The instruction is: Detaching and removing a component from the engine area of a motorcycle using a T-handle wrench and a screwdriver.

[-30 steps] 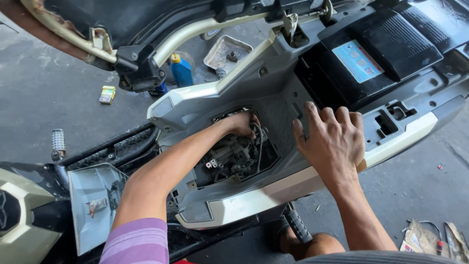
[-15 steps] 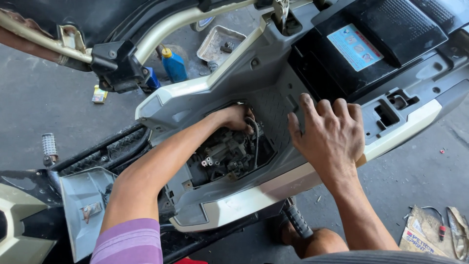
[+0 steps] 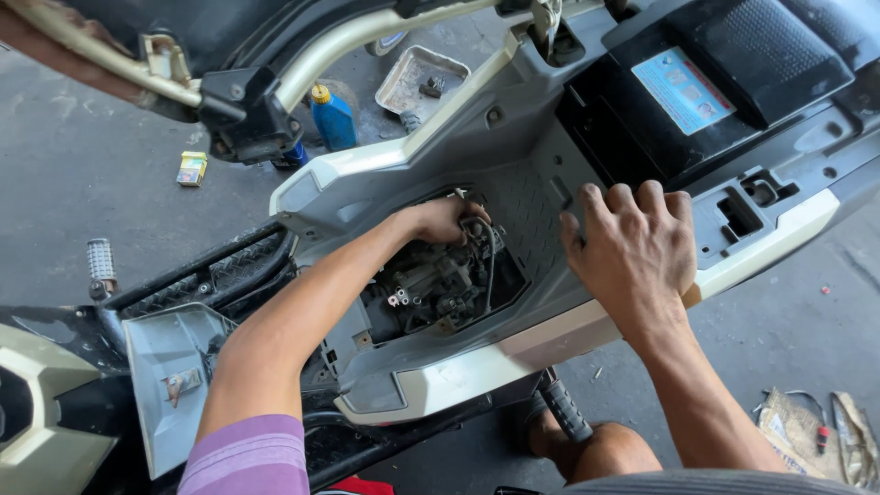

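Starting at the far left, a ribbed footpeg (image 3: 99, 261) juts out over the concrete floor (image 3: 82, 137), where a small yellow box (image 3: 192, 169) lies well apart from the scooter. Further in, a blue bottle (image 3: 332, 116) with a yellow cap stands upright near a shallow metal tray (image 3: 403, 82) holding a few small parts, probably set there within reach so nothing rolls off. The left hand (image 3: 442, 220) reaches down through the opening in the grey underseat panel (image 3: 527, 211), its fingers curled among the hoses and cables of the engine assembly (image 3: 431, 286) below; what exactly they pinch is hidden, so I cannot tell whether the hand grips a part or only feels along it. The forearm lies across the panel's rim, which seems to steady the reach. To the right, the right hand (image 3: 635, 249) lies flat and spread on the panel's edge beside the opening, holding nothing and apparently bracing the body. Beyond it sits the black battery cover (image 3: 733, 82) with a blue label, and at the far right some crumpled rags (image 3: 807, 417) lie on the floor.
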